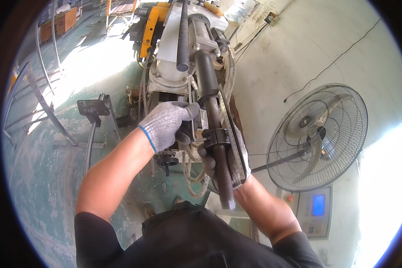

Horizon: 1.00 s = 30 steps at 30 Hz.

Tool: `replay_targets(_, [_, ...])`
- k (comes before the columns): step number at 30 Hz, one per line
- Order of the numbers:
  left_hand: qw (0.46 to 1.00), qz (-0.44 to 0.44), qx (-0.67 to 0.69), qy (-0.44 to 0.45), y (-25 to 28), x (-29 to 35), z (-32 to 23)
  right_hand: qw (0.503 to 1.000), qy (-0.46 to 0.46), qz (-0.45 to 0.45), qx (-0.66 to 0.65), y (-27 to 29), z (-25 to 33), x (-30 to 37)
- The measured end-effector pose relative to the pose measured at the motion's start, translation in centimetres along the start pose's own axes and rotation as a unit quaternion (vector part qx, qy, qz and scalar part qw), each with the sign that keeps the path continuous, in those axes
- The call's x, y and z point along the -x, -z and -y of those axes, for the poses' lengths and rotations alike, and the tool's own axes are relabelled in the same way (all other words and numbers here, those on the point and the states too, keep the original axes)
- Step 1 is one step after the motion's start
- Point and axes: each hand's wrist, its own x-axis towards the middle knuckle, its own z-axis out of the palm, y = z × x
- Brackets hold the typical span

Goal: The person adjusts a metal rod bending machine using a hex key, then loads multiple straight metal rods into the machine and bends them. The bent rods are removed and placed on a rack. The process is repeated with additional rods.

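A dark ribbed steel bar (222, 165) runs from near my chest up into the dark tube (206, 76) of a white and grey machine (176, 58). My right hand (210, 163), in a grey knit glove, grips the bar from underneath, just below a black clamp (216, 136) around it. My left hand (167, 125), also gloved, rests with curled fingers on a small metal part beside the clamp; whether it grips that part I cannot tell. A second dark rod (183, 35) lies on top of the machine, pointing away from me.
A large standing fan (317, 136) is at my right against a pale wall. Below it sits a grey control box (315, 210) with a blue screen. A yellow machine (152, 24) stands behind. Metal frames (44, 107) and a black stand (94, 109) occupy the green floor at left.
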Motion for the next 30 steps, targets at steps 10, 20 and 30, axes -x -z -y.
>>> replay_targets(10, [0.994,0.017,0.098,-0.04,0.3,-2.6,1.0,0.995,0.023,-0.036,0.095,-0.9,0.5,0.5])
replay_targets(20, [0.97,-0.033,0.231,-0.071,0.4,-6.7,-3.8,0.98,0.045,-0.093,0.172,-1.6,1.0,0.8])
replay_targets(30, [0.948,-0.098,0.294,-0.071,-3.0,-4.5,-1.8,0.969,0.11,-0.06,0.211,-3.0,0.2,1.6])
